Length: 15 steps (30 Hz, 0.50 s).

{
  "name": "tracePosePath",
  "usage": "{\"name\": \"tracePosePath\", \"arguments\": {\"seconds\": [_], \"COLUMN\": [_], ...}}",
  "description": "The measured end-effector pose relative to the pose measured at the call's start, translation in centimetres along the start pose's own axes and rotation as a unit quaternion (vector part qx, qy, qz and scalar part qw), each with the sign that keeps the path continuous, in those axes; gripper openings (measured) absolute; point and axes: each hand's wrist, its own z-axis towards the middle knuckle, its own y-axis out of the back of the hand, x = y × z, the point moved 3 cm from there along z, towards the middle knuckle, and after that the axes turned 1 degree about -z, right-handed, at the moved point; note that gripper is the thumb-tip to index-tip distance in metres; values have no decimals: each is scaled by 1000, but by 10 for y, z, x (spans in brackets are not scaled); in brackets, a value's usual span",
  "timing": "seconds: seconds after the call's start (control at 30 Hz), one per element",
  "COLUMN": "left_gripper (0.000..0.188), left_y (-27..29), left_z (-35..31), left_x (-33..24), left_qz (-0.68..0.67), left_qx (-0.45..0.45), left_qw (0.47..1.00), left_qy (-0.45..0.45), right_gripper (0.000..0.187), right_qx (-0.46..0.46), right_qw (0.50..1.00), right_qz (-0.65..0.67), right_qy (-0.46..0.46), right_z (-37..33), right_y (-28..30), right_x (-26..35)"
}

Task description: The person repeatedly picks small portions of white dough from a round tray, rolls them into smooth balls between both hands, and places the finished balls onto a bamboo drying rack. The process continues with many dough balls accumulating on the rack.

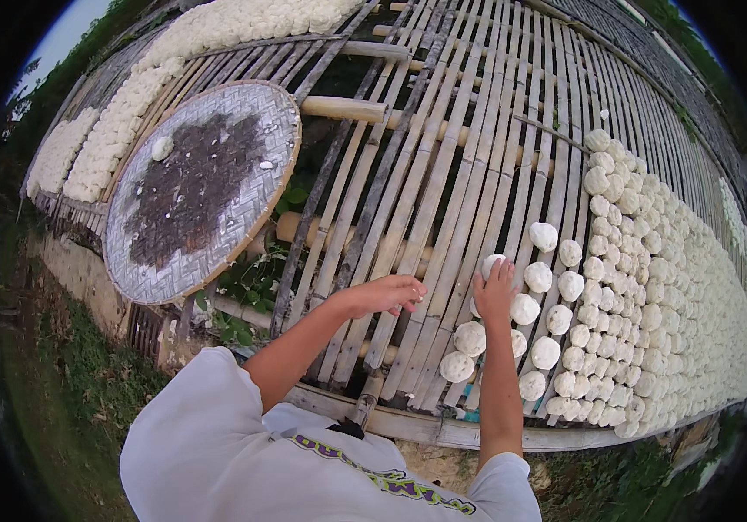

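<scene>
My right hand [495, 291] is over the bamboo slats, its fingers curved down on a white round lump [488, 263] that looks like dough; the hand partly covers it. Around it lie several loose lumps of the same kind, among them one [543, 237] just beyond the fingers and another [469, 338] nearer to me. My left hand [388, 295] hovers over the slats to the left, fingers loosely bent and apart, with nothing in it. Further left lies a round woven bamboo tray [143, 263] with a dark, damp-looking patch, bearing one white lump [162, 148].
The slatted bamboo rack [443, 165] has gaps between its slats and a bamboo pole [408, 426] along its near edge. Dense rows of white lumps [695, 304] cover the right side. More rows [121, 130] lie at the far left. Green plants [234, 331] show below.
</scene>
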Motion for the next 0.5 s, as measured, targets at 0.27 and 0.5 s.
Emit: {"name": "tracePosePath", "arguments": {"seconds": [0.27,0.5], "left_gripper": [32,37], "left_y": [244,530], "left_z": [-272,-322], "left_x": [-5,55], "left_qz": [-104,247], "left_qx": [-333,-683], "left_qw": [911,669], "left_qy": [-221,-158], "right_gripper": [58,49], "right_qx": [-50,7], "right_qw": [973,940], "right_qz": [219,330], "right_qy": [42,-82], "right_z": [-102,-213], "right_y": [4,-36], "right_x": [81,143]}}
